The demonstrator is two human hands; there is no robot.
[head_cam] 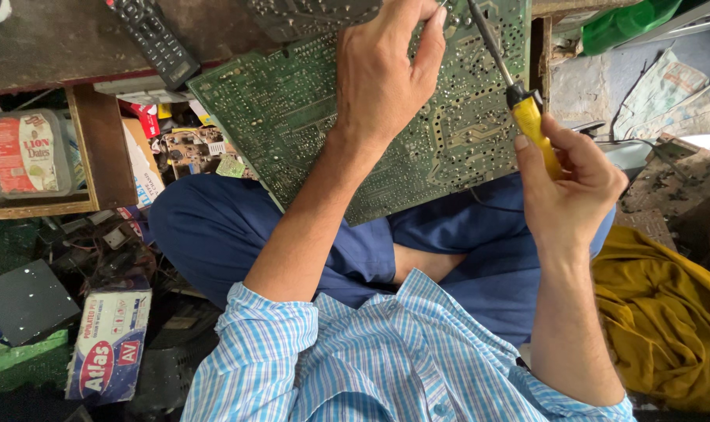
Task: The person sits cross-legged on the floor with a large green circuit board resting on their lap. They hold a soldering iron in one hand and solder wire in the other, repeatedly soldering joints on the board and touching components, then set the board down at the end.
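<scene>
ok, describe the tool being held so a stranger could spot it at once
Start at the large green circuit board across the person's lap, solder side up. At its right edge, the right hand grips a slim screwdriver with a yellow plastic handle, its dark metal shaft angled up over the board. It is the only bright yellow, stick-shaped thing there; the left hand rests on the board.

Between my hands the board lies bare; left, a remote and boxes crowd in.
</scene>
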